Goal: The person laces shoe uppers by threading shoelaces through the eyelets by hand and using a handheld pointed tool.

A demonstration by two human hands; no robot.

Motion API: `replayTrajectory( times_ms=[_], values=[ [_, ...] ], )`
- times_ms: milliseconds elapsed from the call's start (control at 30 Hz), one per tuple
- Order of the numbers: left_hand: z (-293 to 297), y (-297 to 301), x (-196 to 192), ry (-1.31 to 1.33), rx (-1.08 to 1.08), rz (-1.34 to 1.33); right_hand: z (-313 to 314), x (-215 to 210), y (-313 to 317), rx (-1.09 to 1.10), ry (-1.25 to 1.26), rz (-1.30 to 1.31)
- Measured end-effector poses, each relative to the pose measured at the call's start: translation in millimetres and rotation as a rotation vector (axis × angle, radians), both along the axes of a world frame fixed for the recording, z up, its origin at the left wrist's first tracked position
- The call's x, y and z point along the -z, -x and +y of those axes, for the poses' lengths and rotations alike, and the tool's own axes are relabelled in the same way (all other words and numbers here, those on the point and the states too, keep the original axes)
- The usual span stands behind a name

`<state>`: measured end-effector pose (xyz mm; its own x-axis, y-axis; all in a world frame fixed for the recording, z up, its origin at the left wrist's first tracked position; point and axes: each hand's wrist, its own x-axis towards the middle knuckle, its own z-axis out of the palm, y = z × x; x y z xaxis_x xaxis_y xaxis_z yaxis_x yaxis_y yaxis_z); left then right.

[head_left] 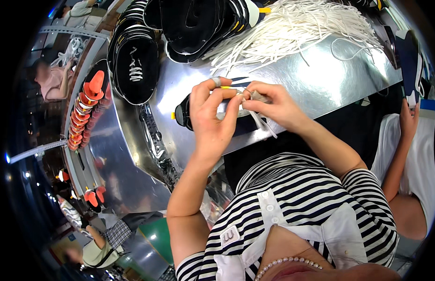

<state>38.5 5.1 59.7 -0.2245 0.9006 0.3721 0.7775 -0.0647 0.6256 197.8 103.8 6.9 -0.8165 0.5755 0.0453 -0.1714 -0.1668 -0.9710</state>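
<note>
Close in front of me, both hands work at a dark shoe upper (pixel 182 114) with white stripes and a small yellow tag. My left hand (pixel 210 110) is closed over it, thumb and forefinger pinched at the lacing area, and a ring shows on one finger. Fingertips nearly touching the left ones, my right hand (pixel 273 107) pinches a white shoelace (pixel 259 121). The lace's loose ends hang down toward me. A thin dark line shows by the right fingertips; I cannot make out what it is. My fingers hide most of the upper's middle.
Stacked dark shoe uppers (pixel 135 70) stand at the back left of the metal table (pixel 316 96). Behind lies a large heap of white laces (pixel 292 28). Orange shoe-shaped pieces (pixel 79 119) line a rack at left. A co-worker's arm (pixel 405 140) is close at right.
</note>
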Motion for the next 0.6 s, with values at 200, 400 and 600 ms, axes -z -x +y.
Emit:
replayTrajectory(
  times_ms=[200, 400, 600],
  values=[
    [-26.3, 23.3, 2.0, 0.245, -0.084, 0.025, -1.0, 22.4, 15.9, 0.184, 0.240, -0.043],
    [-8.8, 44.5, 28.4, 0.769, -0.061, -1.222, -4.9, 26.0, 24.7, 0.245, -0.065, -0.328],
    [-1.7, 10.2, 49.9, 0.474, -0.314, -0.830, -4.1, 28.9, 20.9, 0.267, -0.288, -0.470]
  ],
)
